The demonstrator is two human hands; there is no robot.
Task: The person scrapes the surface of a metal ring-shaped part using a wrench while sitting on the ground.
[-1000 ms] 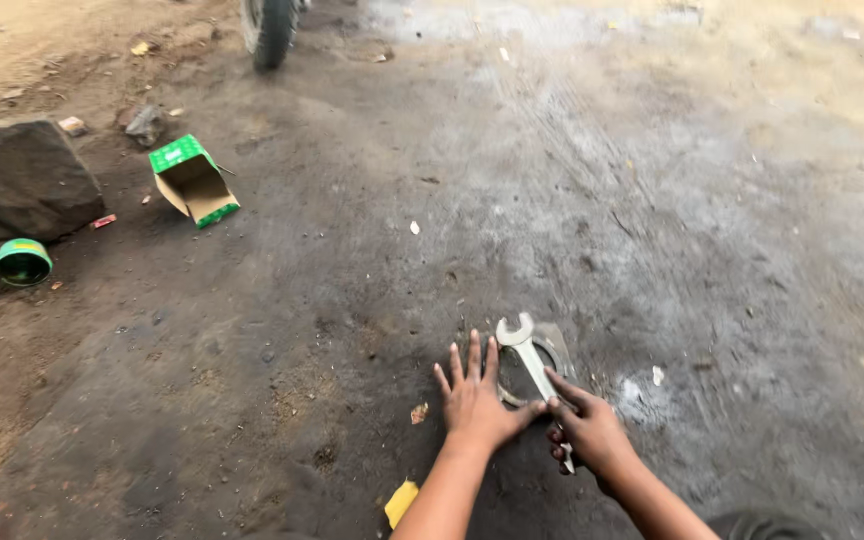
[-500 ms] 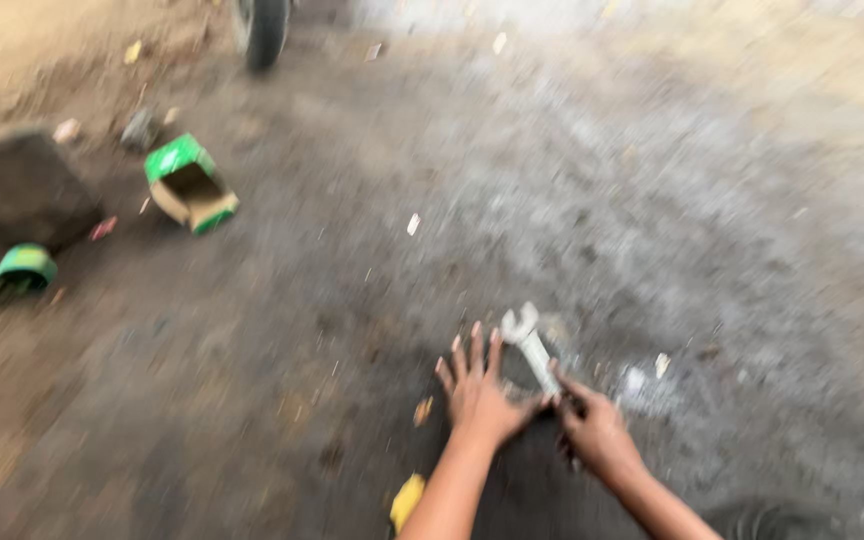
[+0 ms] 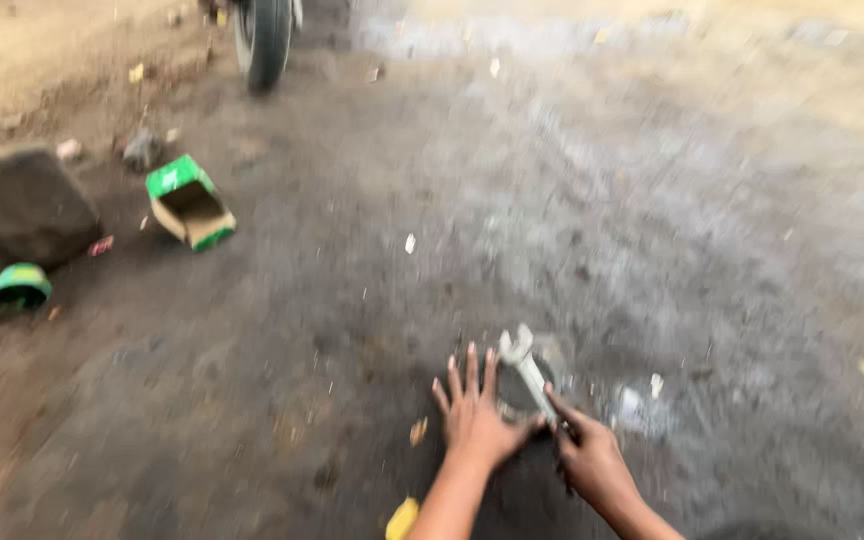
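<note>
Pressing flat on dark oily ground, left hand fingers spread, right hand gripping spanner.

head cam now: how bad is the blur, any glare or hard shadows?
Head view: motion blur across the whole frame; the green box, the tyre and the ground grit are smeared. Left hand, right hand and spanner are soft-edged but readable. Light is flat daylight, no hard shadows; the pale top strip looks washed out, no glare spots.
</note>
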